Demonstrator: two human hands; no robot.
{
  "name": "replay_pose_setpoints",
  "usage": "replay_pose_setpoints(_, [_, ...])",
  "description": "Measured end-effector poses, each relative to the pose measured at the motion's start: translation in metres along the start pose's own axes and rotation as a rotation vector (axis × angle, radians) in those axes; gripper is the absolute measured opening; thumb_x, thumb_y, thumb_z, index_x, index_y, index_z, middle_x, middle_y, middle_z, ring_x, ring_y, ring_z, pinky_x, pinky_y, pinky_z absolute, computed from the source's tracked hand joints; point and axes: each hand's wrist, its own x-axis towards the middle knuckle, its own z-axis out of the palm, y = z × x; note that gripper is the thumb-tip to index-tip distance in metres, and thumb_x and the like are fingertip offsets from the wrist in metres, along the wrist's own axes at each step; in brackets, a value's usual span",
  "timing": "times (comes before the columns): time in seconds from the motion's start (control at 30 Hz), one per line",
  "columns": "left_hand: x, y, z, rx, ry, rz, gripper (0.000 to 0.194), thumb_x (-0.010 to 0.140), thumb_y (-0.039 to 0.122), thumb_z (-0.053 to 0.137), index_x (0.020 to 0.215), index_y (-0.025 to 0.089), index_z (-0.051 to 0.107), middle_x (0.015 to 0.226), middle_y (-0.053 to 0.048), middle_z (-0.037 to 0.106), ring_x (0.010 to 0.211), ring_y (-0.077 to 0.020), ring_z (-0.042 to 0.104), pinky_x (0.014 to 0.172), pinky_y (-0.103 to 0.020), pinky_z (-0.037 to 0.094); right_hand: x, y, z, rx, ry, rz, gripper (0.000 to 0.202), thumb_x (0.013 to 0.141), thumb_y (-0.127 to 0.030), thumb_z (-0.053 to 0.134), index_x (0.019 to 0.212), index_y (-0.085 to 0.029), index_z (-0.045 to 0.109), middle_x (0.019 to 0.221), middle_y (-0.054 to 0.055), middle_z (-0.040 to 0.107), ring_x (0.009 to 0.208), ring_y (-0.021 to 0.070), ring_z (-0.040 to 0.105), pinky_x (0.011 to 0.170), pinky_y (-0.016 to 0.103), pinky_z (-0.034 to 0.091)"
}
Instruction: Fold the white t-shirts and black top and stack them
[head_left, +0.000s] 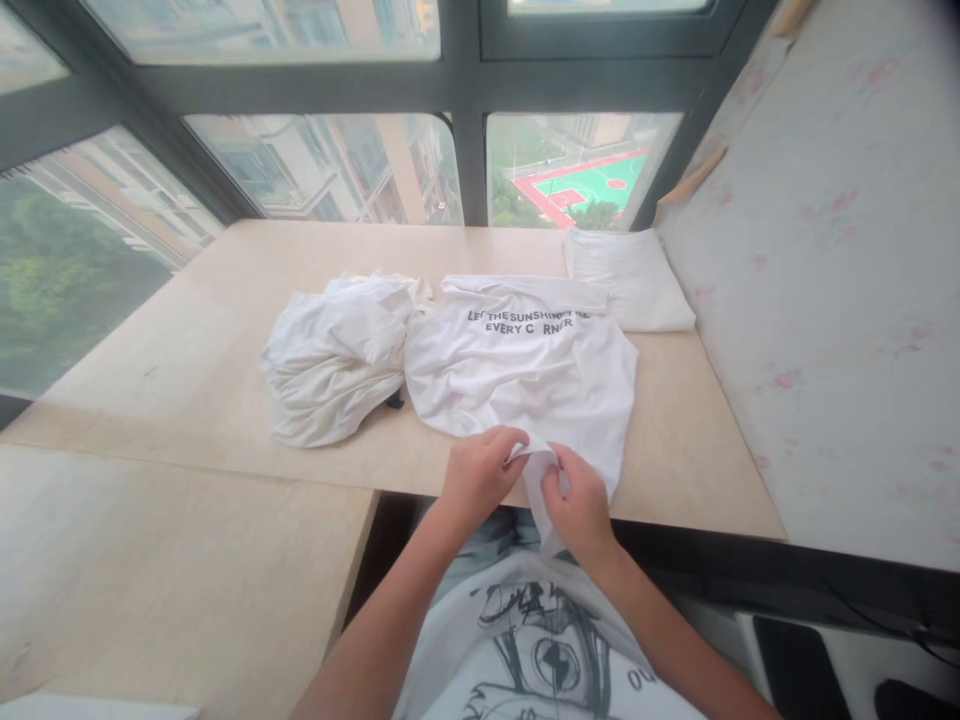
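A white T-shirt [525,370] with dark printed lettering lies spread on the wooden surface, its lower edge raised off the front. My left hand [486,470] pinches that edge between thumb and fingers. Close beside it, my right hand [579,500] grips the same edge, and a strip of the fabric hangs down between the two hands. Some wrinkles run across the shirt, and its far end is folded over near the lettering.
Left of the shirt sits a crumpled heap of white clothes [337,360]. A folded white garment [634,280] lies at the back right, partly under the shirt's corner. The wooden tabletop [187,330] meets windows behind and a floral-papered wall [840,300] at right.
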Motion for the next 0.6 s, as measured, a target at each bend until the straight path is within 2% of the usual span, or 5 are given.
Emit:
replay_pose_setpoints(0.1, [0.000, -0.013, -0.015, 0.153, -0.013, 0.011, 0.016, 0.090, 0.027, 0.054, 0.097, 0.024, 0.068, 0.084, -0.002, 0.069, 0.070, -0.0140, 0.061, 0.065, -0.024, 0.042, 0.009, 0.008, -0.024, -0.088, -0.038, -0.040, 0.026, 0.093, -0.032, 0.049, 0.101, -0.020, 0.070, 0.069, 0.002, 0.063, 0.064, 0.0137, 0.059, 0.067, 0.024, 0.048])
replay_pose_setpoints(0.17, [0.000, -0.022, -0.025, 0.222, -0.006, -0.003, 0.018, 0.087, 0.022, 0.055, 0.099, 0.024, 0.068, 0.086, -0.002, 0.069, 0.072, -0.0142, 0.061, 0.064, -0.023, 0.042, 0.010, 0.012, -0.039, -0.074, -0.147, -0.093, 0.026, 0.092, -0.035, 0.055, 0.106, -0.020, 0.070, 0.059, -0.003, 0.053, 0.053, 0.0099, 0.050, 0.059, 0.020, 0.044])
replay_pose_setpoints(0.3, [0.003, -0.039, -0.039, 0.294, 0.070, -0.066, 0.034, 0.077, 0.007, 0.049, 0.099, 0.023, 0.070, 0.084, -0.002, 0.067, 0.071, -0.0143, 0.059, 0.063, -0.023, 0.040, 0.011, 0.011, -0.064, -0.071, -0.299, -0.266, 0.025, 0.091, -0.022, 0.052, 0.109, -0.020, 0.069, 0.070, -0.001, 0.057, 0.061, 0.0099, 0.052, 0.062, 0.020, 0.044])
replay_pose_setpoints(0.4, [0.008, -0.049, -0.050, 0.286, 0.193, -0.156, 0.040, 0.072, 0.005, 0.049, 0.100, 0.021, 0.071, 0.080, -0.002, 0.065, 0.070, -0.0144, 0.057, 0.064, -0.023, 0.040, 0.014, 0.010, -0.081, -0.166, -0.229, -0.282, 0.032, 0.087, -0.011, 0.046, 0.106, -0.019, 0.070, 0.078, 0.002, 0.060, 0.067, 0.0111, 0.055, 0.066, 0.021, 0.046])
replay_pose_setpoints(0.6, [0.015, -0.065, -0.072, 0.307, 0.367, -0.255, 0.039, 0.067, 0.009, 0.053, 0.099, 0.019, 0.073, 0.068, 0.001, 0.058, 0.068, -0.0156, 0.055, 0.065, -0.025, 0.041, 0.030, 0.023, -0.117, -0.477, 0.053, -0.223, 0.029, 0.081, -0.010, 0.051, 0.098, -0.020, 0.073, 0.072, 0.001, 0.056, 0.067, 0.0134, 0.053, 0.062, 0.023, 0.041])
